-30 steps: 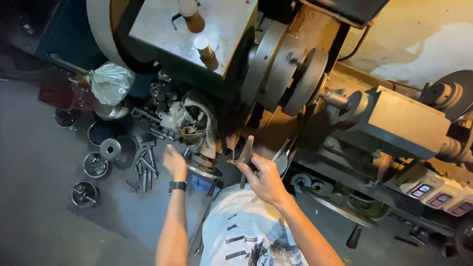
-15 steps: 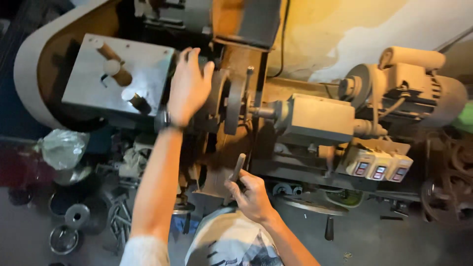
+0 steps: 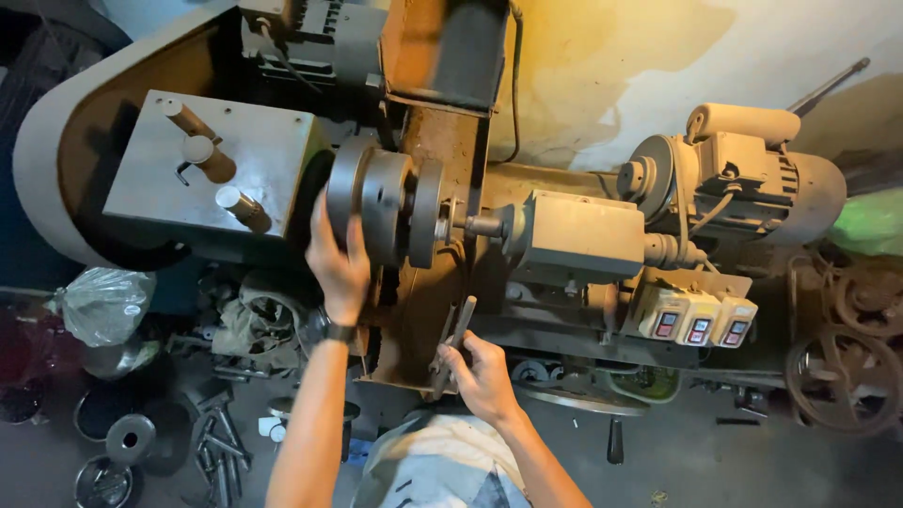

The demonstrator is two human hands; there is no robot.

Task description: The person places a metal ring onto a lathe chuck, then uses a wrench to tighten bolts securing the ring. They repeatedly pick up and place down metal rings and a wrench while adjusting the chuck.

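My left hand (image 3: 337,268) grips the lower rim of a round grey metal chuck (image 3: 376,209) on a lathe, a dark watch on its wrist. A disc-shaped workpiece (image 3: 425,214) sits against the chuck, with the tailstock block (image 3: 583,235) and its centre pin pointing at it from the right. My right hand (image 3: 482,372) is lower down, closed around a long grey metal bar (image 3: 455,341) that stands tilted in front of the lathe bed.
The headstock box (image 3: 212,179) with three lever knobs is at left. An electric motor (image 3: 752,188) and a switch box (image 3: 701,325) with red buttons are at right. Metal discs, bolts (image 3: 216,442) and a plastic bag (image 3: 103,306) lie on the floor at left. Rusty wheels (image 3: 847,367) stand at right.
My left hand rose from the parts near the floor to the chuck's top, then slid down to its lower rim. The right hand kept hold of the bar. The view swung left.
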